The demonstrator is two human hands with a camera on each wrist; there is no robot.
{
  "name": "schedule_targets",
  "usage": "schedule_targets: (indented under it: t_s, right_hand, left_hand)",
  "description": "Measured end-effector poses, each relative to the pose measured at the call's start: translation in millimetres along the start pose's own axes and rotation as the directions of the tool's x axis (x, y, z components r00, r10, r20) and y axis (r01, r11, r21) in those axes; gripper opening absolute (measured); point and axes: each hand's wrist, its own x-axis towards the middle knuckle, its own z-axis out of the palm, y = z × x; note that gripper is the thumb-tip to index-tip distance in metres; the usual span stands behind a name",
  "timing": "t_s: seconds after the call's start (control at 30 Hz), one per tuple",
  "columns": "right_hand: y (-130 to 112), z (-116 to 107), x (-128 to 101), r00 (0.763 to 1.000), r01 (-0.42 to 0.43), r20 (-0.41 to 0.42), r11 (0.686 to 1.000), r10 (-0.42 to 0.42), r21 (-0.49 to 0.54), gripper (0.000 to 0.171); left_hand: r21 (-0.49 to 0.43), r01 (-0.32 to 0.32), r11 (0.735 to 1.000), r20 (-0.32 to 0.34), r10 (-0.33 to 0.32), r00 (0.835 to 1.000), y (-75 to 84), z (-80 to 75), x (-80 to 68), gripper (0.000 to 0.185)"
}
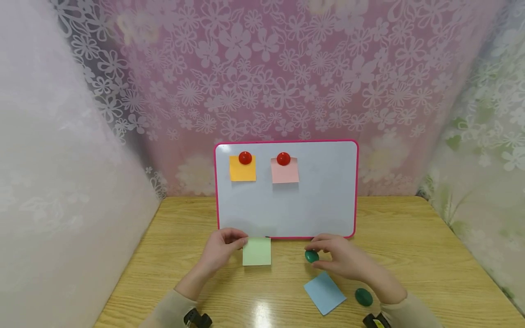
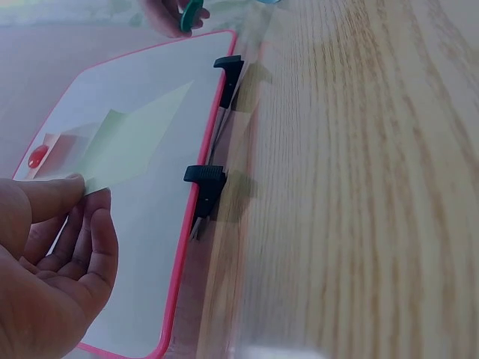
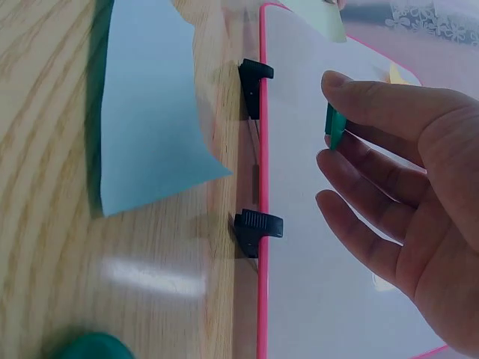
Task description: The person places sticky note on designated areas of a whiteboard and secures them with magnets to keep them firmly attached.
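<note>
Left hand [image 1: 223,250] pinching green note [image 1: 256,251], low on desk [image 1: 430,255] by board [image 1: 320,200]. Right hand [image 1: 344,259] at 3 o'clock, pinching green magnet [image 1: 311,256]. Blue note [image 1: 325,293] at 5 o'clock.

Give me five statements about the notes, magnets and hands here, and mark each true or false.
1. The left hand pinches the green note. True.
2. The right hand holds a red magnet. False: it pinches a green magnet; both red magnets sit on the whiteboard.
3. The orange note and pink note are each pinned on the board under a red magnet. True.
4. The blue note is already on the board. False: it lies on the table, near the right hand.
5. A second green magnet lies on the table beside the blue note. True.
</note>
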Motion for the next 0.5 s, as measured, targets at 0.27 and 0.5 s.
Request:
schedule_targets:
  t_s: [0.27, 0.5]
  right_hand:
    - [-2, 4, 5, 1.000, 0.012, 0.013, 1.000, -0.012, -0.007, 0.036]
    - [-7, 9, 12, 0.999, 0.039, 0.020, 0.999, -0.038, -0.010, 0.037]
  left_hand:
    - [-0.016, 0.008, 1.000, -0.001, -0.008, 1.000, -0.3, -2.3, -0.8, 0.012]
    - [-0.025, -0.001, 1.000, -0.017, 0.000, 1.000, -2.7, -3.9, 1.2, 0.011]
